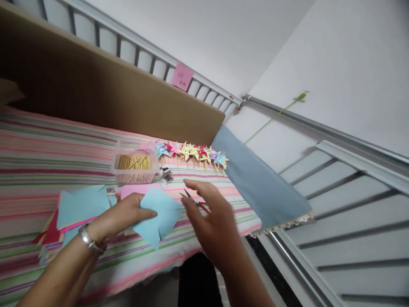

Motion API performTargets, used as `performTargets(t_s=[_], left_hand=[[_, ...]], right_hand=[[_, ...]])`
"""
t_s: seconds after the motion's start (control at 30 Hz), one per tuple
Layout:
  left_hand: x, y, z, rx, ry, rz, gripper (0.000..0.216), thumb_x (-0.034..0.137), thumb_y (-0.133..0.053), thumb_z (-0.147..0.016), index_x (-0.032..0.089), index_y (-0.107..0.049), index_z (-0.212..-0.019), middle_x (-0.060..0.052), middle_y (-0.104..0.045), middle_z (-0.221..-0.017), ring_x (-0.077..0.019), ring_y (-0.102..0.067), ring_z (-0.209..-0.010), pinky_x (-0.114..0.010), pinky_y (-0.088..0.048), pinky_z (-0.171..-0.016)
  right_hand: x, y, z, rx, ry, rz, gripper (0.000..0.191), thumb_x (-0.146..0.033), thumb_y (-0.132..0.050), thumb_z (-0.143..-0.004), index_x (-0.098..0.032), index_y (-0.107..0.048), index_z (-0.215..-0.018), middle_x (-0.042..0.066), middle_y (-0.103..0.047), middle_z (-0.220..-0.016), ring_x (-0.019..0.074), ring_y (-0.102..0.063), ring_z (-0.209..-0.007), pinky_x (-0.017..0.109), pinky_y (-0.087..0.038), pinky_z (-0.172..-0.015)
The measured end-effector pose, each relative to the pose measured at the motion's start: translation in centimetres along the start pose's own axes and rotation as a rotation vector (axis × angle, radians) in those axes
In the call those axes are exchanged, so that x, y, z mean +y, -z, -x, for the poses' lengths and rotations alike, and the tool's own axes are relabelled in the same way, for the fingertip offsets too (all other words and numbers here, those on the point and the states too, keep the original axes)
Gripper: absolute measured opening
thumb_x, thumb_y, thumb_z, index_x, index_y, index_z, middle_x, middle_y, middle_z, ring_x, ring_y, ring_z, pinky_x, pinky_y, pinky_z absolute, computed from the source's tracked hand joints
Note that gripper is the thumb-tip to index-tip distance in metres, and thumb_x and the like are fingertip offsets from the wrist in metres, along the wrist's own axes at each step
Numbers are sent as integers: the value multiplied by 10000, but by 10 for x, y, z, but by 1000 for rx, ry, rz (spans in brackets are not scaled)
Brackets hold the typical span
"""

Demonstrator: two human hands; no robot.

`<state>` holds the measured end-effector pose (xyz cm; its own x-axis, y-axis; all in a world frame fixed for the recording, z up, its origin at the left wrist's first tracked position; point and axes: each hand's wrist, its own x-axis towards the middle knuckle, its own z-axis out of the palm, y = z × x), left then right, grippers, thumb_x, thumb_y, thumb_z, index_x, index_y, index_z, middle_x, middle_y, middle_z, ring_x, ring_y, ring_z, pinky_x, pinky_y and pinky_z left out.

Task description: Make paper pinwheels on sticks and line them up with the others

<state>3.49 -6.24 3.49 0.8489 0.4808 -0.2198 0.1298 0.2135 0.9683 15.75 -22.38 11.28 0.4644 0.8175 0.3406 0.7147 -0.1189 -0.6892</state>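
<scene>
My left hand (123, 215) pinches a light blue paper square (158, 215), partly folded, over the striped cloth (47, 166). My right hand (211, 221) is just to its right, fingers apart and reaching toward small red-handled scissors (194, 201) lying on the cloth under its fingertips. I cannot tell whether the fingers touch the scissors. A silver bracelet sits on my left wrist.
A clear plastic box of wooden sticks (136, 164) stands behind the paper. A row of several paper pinwheels (191, 152) lies along a cardboard panel (111, 94). A stack of coloured paper (76, 211) lies at left. A blue cloth (262, 179) and metal rails are at right.
</scene>
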Motion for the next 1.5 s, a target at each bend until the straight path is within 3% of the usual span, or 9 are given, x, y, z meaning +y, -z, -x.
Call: performTargets(t_s=[0.1, 0.23, 0.47, 0.57, 0.73, 0.93, 1.07, 1.23, 1.5], left_hand=[[-5, -5, -1, -72, 15, 1, 126, 264, -690, -630, 162, -720, -698, -50, -718, -634, -205, -627, -537, -249, -453, -498], [-2, -5, 0, -64, 10, 67, 156, 285, -709, -643, 159, -719, -735, -40, -702, -616, -183, -609, -527, -240, -454, -501], [-3, -11, -5, 104, -123, 615, 157, 284, -728, -669, 182, -695, -783, -37, -705, -786, -171, -628, -678, -268, -516, -654], [-10, -20, -11, 146, -172, 585, 156, 276, -730, -671, 162, -689, -768, -24, -685, -734, -136, -587, -626, -247, -490, -641], [-12, -22, -15, 443, -212, 337, 213, 300, -769, -601, 153, -618, -567, 33, -580, -494, -103, -485, -492, -207, -365, -467], [-3, -6, -7, 557, -202, 278, 270, 301, -783, -561, 153, -712, -775, -33, -734, -754, -224, -647, -777, -281, -491, -702], [-1, 11, 0, 517, -220, 368, 359, 326, -764, -599, 144, -708, -903, -67, -748, -871, -253, -648, -916, -300, -494, -804], [-3, 26, 3, 521, -245, 414, 318, 321, -752, -615, 125, -706, -861, -77, -749, -850, -244, -667, -828, -301, -511, -742], [0, 29, 2, 605, -165, 412, 276, 236, -779, -563, 114, -699, -797, -29, -727, -648, -176, -647, -602, -252, -498, -596]], right_hand=[[19, -21, -39, -177, -115, -12, 197, -301, -666, -700, -195, -704, -861, 16, -665, -786, 195, -602, -800, 292, -461, -693], [49, -40, -45, -307, -249, -222, 115, -218, -616, -684, -153, -643, -594, -41, -550, -559, 104, -491, -555, 194, -362, -509], [56, -58, -42, 50, -403, -622, 201, -340, -601, -698, -144, -608, -742, -33, -551, -592, 107, -466, -538, 215, -393, -519], [52, -70, -41, 92, -387, -677, 241, -358, -584, -716, -134, -606, -803, -13, -572, -640, 118, -491, -562, 230, -429, -541], [41, -87, -36, 85, -372, -738, 214, -343, -591, -736, -136, -603, -789, -7, -590, -653, 117, -520, -567, 222, -448, -534], [76, -81, -51, -5, -240, -219, 317, -401, -454, -836, -139, -623, -897, 43, -678, -787, 174, -637, -733, 260, -512, -637], [153, -54, -50, 93, -250, 63, 312, -350, -476, -805, -137, -636, -969, 123, -654, -1007, 253, -570, -1002, 390, -404, -930], [240, -41, -16, 30, -215, 329, 372, -295, -534, -737, -101, -638, -1036, 178, -626, -1088, 324, -520, -1086, 468, -338, -983], [257, -40, -6, -67, -167, 551, 486, -234, -510, -735, -68, -551, -1190, 168, -626, -994, 299, -563, -964, 418, -403, -890]])
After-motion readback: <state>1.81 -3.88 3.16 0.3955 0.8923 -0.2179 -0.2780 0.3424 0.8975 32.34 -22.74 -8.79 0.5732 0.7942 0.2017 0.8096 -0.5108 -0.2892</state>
